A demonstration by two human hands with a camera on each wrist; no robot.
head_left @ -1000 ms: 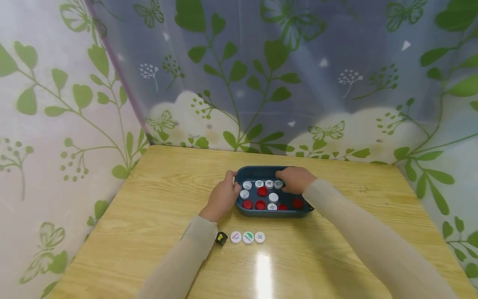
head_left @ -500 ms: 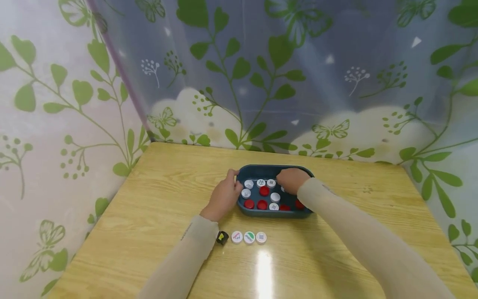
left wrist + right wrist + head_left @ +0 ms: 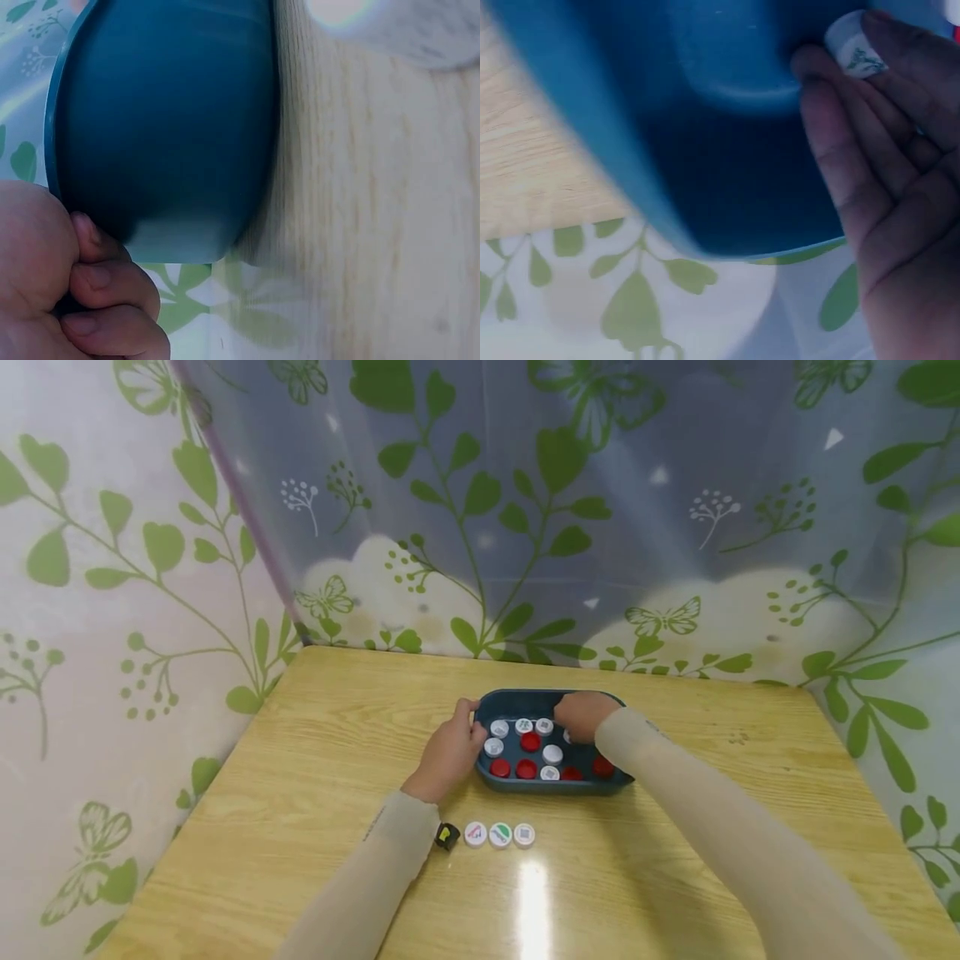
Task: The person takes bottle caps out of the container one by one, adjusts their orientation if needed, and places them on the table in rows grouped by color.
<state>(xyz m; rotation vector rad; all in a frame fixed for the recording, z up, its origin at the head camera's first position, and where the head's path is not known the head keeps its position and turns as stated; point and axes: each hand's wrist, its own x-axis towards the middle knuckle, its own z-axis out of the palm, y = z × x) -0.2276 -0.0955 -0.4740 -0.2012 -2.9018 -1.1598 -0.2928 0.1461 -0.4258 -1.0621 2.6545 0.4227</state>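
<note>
A dark blue tub (image 3: 517, 787) stands on the wooden table with several red and white bottle caps in it. My left hand (image 3: 447, 750) grips the tub's left end; in the left wrist view its fingers (image 3: 112, 289) curl at the rim. My right hand (image 3: 587, 717) reaches down inside the tub, toward the right end. Seen from the right wrist, the thumb and fingers pinch a white bottle cap (image 3: 855, 46) with green print. Among the other caps are a red bottle cap (image 3: 530, 742) and a plain white bottle cap (image 3: 552, 755).
In front of the tub, a row on the table (image 3: 660, 893) holds a white cap with pink print (image 3: 476, 835), a white-and-green cap (image 3: 500, 835) and a white cap with a grey square (image 3: 524, 836). A small black-and-yellow object (image 3: 447, 837) sits by the left sleeve. Leaf-patterned curtains (image 3: 480, 527) hang behind.
My right hand has shifted slightly left over the white cap at its fingertips, now mostly covering it in the head view. The left hand keeps its grip on the tub.
</note>
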